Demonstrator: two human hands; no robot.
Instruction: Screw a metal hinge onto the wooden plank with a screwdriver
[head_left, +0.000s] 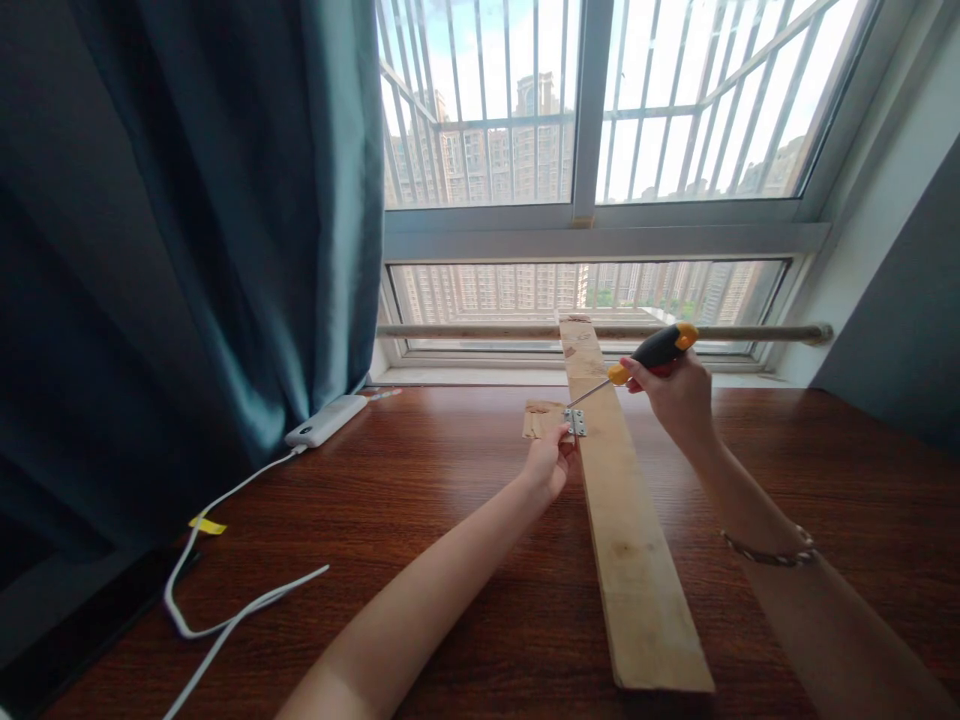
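My right hand (675, 390) is closed around the black and yellow handle of a screwdriver (654, 350). The screwdriver slants down to the left, its tip at a small metal hinge (576, 421). That hinge lies at the left edge of a long wooden board (630, 530), over a small wooden piece (536, 419) beside the board. With fingers pinched at the hinge's lower edge, my left hand (551, 464) holds it from the near side. Whether a screw sits under the tip is too small to tell.
The board lies lengthwise on a dark brown wooden table (450, 450), its far end by a horizontal rail (480, 332) below the window. A white power strip (327, 421) with a white cable (217, 500) lies at left, next to a blue curtain (300, 200).
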